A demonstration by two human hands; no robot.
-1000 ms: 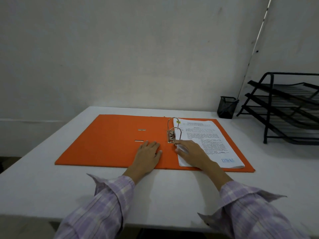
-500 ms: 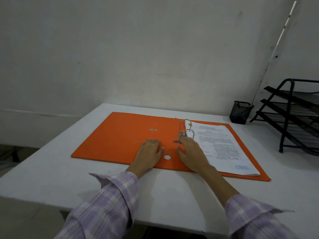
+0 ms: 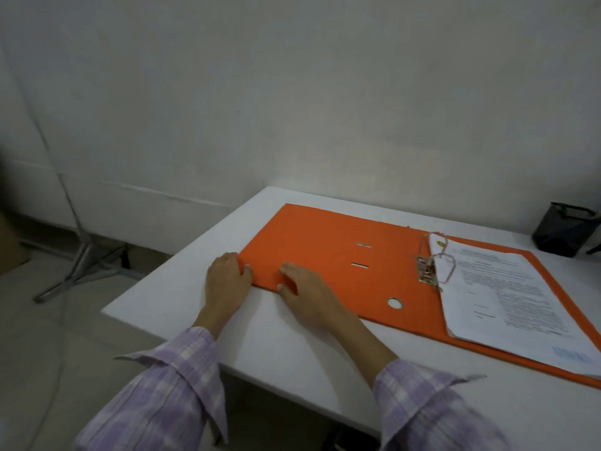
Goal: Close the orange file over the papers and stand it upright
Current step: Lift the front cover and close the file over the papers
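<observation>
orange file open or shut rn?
Open. The orange file lies spread flat on the table, papers exposed on its right half, both hands at the left cover's corner.

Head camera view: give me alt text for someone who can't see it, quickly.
An orange file lies open and flat on a white table, with both hands at its near-left corner: the left hand at the cover's edge, the right hand partly on the cover. Printed papers sit on the metal rings at right; a black mesh cup stands behind.

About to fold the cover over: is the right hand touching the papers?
Apart. The head view shows the right hand on the orange file cover's left corner, bare orange between it and the papers.
</observation>
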